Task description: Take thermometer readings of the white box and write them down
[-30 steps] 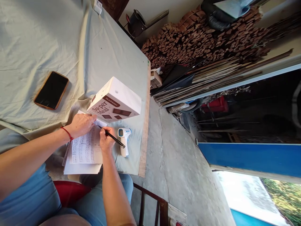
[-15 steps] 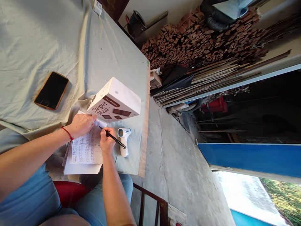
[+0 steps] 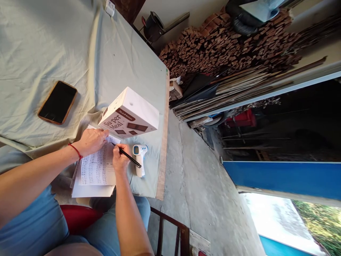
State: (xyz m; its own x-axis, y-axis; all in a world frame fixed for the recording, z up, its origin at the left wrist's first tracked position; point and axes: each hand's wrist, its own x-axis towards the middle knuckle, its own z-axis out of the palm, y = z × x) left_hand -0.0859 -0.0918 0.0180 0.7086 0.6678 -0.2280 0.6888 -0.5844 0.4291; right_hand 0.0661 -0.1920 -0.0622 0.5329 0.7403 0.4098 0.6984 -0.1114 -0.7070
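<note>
Sheets of paper (image 3: 97,170) covered in small writing lie at the table's near edge, overhanging it. My left hand (image 3: 93,140), with a red cord at the wrist, rests flat on the upper part of the sheets, fingers stretched out. In my right hand (image 3: 121,156) is a black pen (image 3: 130,157), its tip at the paper near my left fingertips. Just beyond the sheets stands a white box (image 3: 138,110) printed "Super Meal". A white and blue infrared thermometer (image 3: 139,160) lies right of my right hand, partly behind the pen's end.
A phone (image 3: 58,102) in a brown case lies on the cloth-covered table (image 3: 133,60) at the left. A small white box (image 3: 109,8) sits at the far edge. Stacked firewood (image 3: 202,46) lines the wall; a dark metal frame (image 3: 170,222) stands by my right leg.
The whole view has shifted very slightly left. Both hands, the pen and the sheets keep nearly the same positions.
</note>
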